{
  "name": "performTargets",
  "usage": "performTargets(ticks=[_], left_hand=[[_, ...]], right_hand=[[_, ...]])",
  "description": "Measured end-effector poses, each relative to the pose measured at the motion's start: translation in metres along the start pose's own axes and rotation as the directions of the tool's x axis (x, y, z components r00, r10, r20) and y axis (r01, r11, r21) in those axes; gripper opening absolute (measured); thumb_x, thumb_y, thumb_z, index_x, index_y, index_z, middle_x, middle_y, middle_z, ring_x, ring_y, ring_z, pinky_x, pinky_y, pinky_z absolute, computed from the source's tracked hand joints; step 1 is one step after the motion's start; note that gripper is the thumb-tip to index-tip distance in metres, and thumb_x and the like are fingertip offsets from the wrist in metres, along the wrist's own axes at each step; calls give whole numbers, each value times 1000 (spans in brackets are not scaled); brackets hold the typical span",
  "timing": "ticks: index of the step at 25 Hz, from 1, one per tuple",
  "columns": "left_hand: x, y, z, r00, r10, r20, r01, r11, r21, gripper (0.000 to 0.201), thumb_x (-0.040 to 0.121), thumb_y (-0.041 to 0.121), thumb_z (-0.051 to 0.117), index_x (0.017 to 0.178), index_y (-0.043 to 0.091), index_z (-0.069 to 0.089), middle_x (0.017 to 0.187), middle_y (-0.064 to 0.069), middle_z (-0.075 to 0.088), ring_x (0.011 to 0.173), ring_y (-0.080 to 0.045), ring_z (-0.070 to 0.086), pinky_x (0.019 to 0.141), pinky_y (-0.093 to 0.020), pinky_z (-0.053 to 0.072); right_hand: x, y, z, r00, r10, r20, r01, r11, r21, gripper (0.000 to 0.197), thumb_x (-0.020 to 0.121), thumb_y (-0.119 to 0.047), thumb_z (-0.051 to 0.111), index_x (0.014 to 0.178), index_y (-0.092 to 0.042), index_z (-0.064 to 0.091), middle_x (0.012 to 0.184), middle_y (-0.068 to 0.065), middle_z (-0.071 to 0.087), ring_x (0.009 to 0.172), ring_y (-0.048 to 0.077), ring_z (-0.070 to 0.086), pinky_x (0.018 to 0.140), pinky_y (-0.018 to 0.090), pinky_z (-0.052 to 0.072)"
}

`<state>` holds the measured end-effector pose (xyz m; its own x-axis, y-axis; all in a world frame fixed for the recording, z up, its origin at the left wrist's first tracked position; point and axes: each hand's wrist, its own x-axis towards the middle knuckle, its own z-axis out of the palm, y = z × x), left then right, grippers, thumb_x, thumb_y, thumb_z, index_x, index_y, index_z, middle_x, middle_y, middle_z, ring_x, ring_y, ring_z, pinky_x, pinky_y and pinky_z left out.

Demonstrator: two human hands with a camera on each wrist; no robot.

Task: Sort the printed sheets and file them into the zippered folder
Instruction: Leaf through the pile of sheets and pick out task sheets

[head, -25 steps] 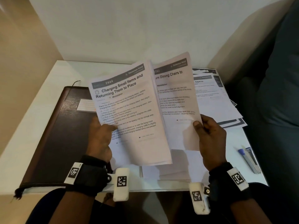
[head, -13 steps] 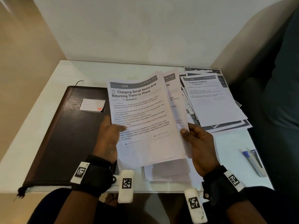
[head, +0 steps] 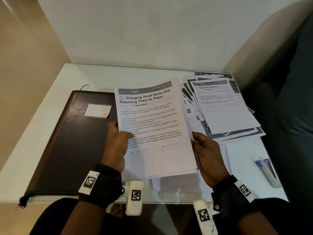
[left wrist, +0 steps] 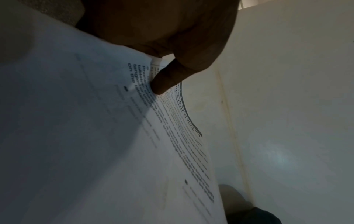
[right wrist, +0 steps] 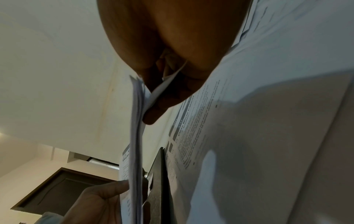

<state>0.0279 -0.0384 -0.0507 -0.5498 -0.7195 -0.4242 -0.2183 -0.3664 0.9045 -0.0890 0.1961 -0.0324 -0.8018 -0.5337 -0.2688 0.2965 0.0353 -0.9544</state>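
Slippage is the risk: the sheaf of printed sheets (head: 152,126), lifted above the desk (head: 42,133) beside the shut zippered folder (head: 67,141), hangs only from thumb-and-fingers pinches of the left hand (head: 116,143) and right hand (head: 208,155), so loose inner pages could fan out.

You see a dim, soft-lit head view, sharp at its centre and bowed at its edges. Both wrist views are dark, grainy and blurred up close.

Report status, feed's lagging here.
Left hand and right hand both grip the sheet stack. Zippered folder closed. Loose sheets remain.
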Motion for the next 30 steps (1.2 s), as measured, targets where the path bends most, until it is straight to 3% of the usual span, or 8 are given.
performTargets(ticks=[4, 7, 11, 16, 19, 23, 26, 30], left_hand=[[-6, 4, 3, 999, 33, -22, -33, 999, -13, 57, 89, -14, 58, 135, 19, 46, 114, 4, 75, 105, -18, 72, 85, -38, 59], [-11, 6, 5, 998, 63, 12, -63, 998, 4, 56, 92, -14, 56, 134, 20, 43, 115, 5, 73, 103, -14, 72, 79, -31, 59], [-14, 4, 7, 996, 56, 64, -58, 998, 18, 53, 94, -13, 57, 133, 21, 45, 117, 2, 74, 98, -15, 76, 69, -24, 61], [-16, 3, 9, 990, 74, 122, -75, 997, 5, 48, 95, -10, 57, 130, 21, 50, 116, 3, 75, 99, -18, 76, 70, -28, 62], [-16, 2, 10, 988, 95, 123, -91, 995, -37, 33, 101, 2, 60, 129, 19, 55, 116, 2, 76, 100, -18, 77, 73, -32, 63], [-16, 0, 10, 966, 249, 69, -250, 968, 4, 20, 103, 13, 63, 123, 15, 62, 116, 0, 76, 104, -21, 76, 83, -40, 63], [-16, 0, 10, 939, 334, 82, -337, 941, 28, 33, 104, 7, 60, 133, 23, 61, 125, 5, 73, 111, -19, 73, 87, -42, 62], [-21, 3, 9, 872, 468, 142, -487, 861, 150, 58, 104, -1, 53, 152, 30, 49, 138, 16, 65, 126, -3, 62, 94, -23, 58]], right_hand=[[0, 2, 0, 1000, 18, 5, -18, 1000, -18, 26, 100, -11, 57, 123, -13, 69, 116, 3, 76, 107, 25, 73, 88, 41, 60], [2, 0, -3, 994, 107, 36, -107, 994, -19, 28, 99, -1, 55, 121, -11, 69, 115, 4, 76, 109, 30, 72, 83, 36, 62], [6, -7, -6, 980, 148, 134, -155, 987, 43, 38, 99, 3, 50, 130, -14, 66, 126, 8, 72, 114, 29, 70, 94, 42, 59], [5, -3, -3, 982, 145, 119, -147, 989, 15, 31, 100, -4, 55, 127, -14, 68, 122, 12, 73, 112, 35, 70, 93, 51, 58], [5, -2, -2, 982, 146, 120, -146, 989, -12, 32, 100, -1, 53, 125, -13, 69, 120, 13, 74, 110, 35, 71, 93, 53, 58], [8, -2, -4, 986, 146, 86, -144, 989, -32, 36, 100, 4, 49, 124, -11, 70, 118, 13, 74, 108, 36, 71, 95, 58, 56], [7, -1, -4, 985, 155, 70, -154, 988, -23, 35, 100, 4, 49, 124, -11, 70, 118, 14, 74, 107, 36, 72, 95, 58, 56], [6, 0, -3, 985, 166, 43, -166, 986, -13, 34, 101, 3, 49, 124, -10, 70, 118, 13, 74, 107, 36, 72, 96, 58, 56]])
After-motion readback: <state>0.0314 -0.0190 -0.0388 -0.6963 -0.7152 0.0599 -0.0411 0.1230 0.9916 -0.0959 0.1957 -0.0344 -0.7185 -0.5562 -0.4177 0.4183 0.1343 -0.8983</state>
